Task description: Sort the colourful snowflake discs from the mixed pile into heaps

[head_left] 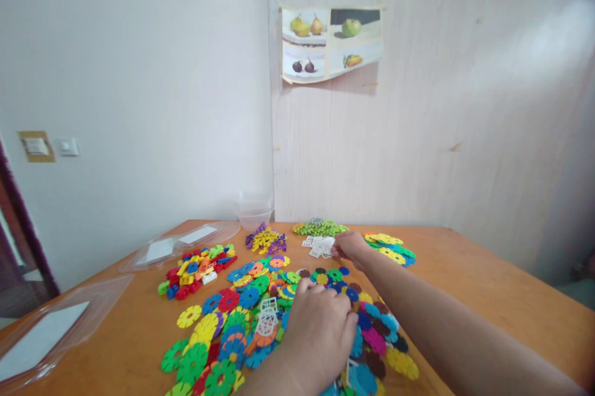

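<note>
My left hand (320,328) rests over the middle of a wide pile of colored snowflake discs (229,300). Its fingers are curled downward, and whatever they hold is hidden beneath the palm. Just left of it, white lattice pieces (266,321) lie on top of the discs. Farther back, my right hand (348,245) is reached out with its fingers pinched at the edge of a small heap of white plastic lattice pieces (320,246). One white piece appears to be between the fingertips.
Building bricks (195,272) are heaped at left, purple and yellow pieces (266,240) behind. Green pieces (320,227) and stacked discs (390,250) lie at the back of the table (465,284). Nested clear tubs (255,210) stand by the wall; clear lids (46,334) lie left.
</note>
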Action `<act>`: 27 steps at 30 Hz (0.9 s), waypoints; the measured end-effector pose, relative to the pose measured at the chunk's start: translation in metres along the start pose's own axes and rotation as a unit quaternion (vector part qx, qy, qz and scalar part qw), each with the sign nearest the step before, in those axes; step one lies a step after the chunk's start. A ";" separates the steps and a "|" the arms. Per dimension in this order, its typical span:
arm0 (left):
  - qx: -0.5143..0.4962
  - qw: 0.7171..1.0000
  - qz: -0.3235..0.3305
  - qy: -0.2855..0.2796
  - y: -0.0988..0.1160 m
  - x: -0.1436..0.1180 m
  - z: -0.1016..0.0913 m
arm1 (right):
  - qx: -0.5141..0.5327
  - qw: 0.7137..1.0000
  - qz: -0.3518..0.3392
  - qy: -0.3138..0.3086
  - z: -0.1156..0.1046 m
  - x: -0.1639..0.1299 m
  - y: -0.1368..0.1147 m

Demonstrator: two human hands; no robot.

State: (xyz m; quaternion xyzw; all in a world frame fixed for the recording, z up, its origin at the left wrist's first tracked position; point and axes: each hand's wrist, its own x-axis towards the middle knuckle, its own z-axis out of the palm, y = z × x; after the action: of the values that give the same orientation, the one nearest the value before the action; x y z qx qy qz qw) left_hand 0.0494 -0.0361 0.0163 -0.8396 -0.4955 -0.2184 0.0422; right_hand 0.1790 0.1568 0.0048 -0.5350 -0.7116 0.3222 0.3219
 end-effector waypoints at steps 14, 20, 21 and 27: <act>0.006 1.000 0.015 -0.006 -0.003 0.001 -0.002 | 0.199 0.973 0.055 0.104 -0.077 -0.103 0.023; 0.003 1.000 0.021 -0.021 -0.004 0.003 -0.004 | 0.075 0.995 0.057 0.040 -0.105 -0.163 0.042; 0.000 0.999 0.024 -0.025 -0.004 0.003 -0.005 | 0.056 0.996 0.055 0.030 -0.108 -0.168 0.046; -0.027 0.998 0.042 -0.042 -0.004 0.002 -0.002 | -0.019 0.998 0.038 -0.051 -0.118 -0.180 0.056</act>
State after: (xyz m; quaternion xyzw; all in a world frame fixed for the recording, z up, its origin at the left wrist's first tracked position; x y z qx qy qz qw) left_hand 0.0458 -0.0325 0.0189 -0.8692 -0.4548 -0.1940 0.0080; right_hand 0.3443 0.0082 0.0086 -0.5503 -0.7122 0.3480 0.2624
